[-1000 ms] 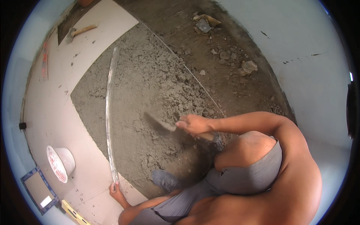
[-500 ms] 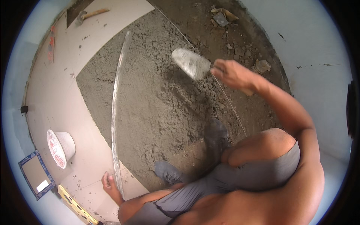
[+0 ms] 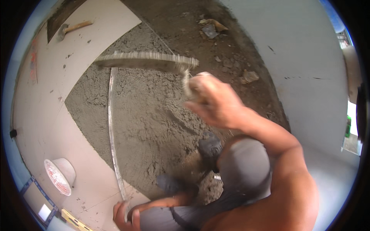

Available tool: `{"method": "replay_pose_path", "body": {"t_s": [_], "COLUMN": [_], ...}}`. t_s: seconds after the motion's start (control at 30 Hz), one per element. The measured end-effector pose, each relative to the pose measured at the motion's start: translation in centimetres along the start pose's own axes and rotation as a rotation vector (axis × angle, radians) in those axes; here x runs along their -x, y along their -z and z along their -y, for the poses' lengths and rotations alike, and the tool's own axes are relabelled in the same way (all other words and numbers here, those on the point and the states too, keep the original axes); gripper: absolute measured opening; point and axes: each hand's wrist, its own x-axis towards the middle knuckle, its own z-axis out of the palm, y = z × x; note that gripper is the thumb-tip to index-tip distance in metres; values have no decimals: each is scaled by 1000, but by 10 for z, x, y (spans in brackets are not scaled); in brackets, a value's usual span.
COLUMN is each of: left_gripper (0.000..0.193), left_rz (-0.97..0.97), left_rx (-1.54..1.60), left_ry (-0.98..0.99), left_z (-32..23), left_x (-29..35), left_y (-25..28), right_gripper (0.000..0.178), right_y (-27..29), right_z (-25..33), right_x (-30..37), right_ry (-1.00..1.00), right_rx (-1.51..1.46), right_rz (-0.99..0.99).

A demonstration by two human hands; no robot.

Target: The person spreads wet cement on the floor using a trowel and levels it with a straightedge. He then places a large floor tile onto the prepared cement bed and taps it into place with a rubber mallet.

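A wooden-handled hammer (image 3: 74,29) and a white bucket (image 3: 68,171) rest on pale tiles (image 3: 42,119); stones (image 3: 231,64) lie near a wall (image 3: 312,100).

mortar (image 3: 135,111): rough, matt | tiles (image 3: 102,32): smooth | bar (image 3: 111,115): metal-looking | hammer handle (image 3: 79,26): wood

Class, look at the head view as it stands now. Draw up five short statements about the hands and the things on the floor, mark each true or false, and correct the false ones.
1. The right hand holds a trowel. True.
2. Loose rubble lies to the right of the grey mortar. True.
3. The hammer lies on the mortar. False: the hammer lies on the pale tiles at the upper left.
4. The white bucket is to the left of the long pale bar. True.
5. The left hand is on the hammer's handle. False: the left hand is at the near end of the bar; whether it grips it is unclear.
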Motion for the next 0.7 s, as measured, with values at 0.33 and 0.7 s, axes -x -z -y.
{"method": "replay_pose_path", "body": {"t_s": [0.33,0.7], "left_gripper": [60,75], "left_rz": [174,775], "left_rx": [-8,222], "left_ry": [423,206], "left_z": [7,-49], "left_x": [85,158], "left_y": [28,163], "right_gripper": [34,28], "right_y": [146,342], "right_z": [124,326], "right_x": [122,281], "right_ry": [-913,-1198], "right_rx": [2,256], "right_rz": [405,7]}}
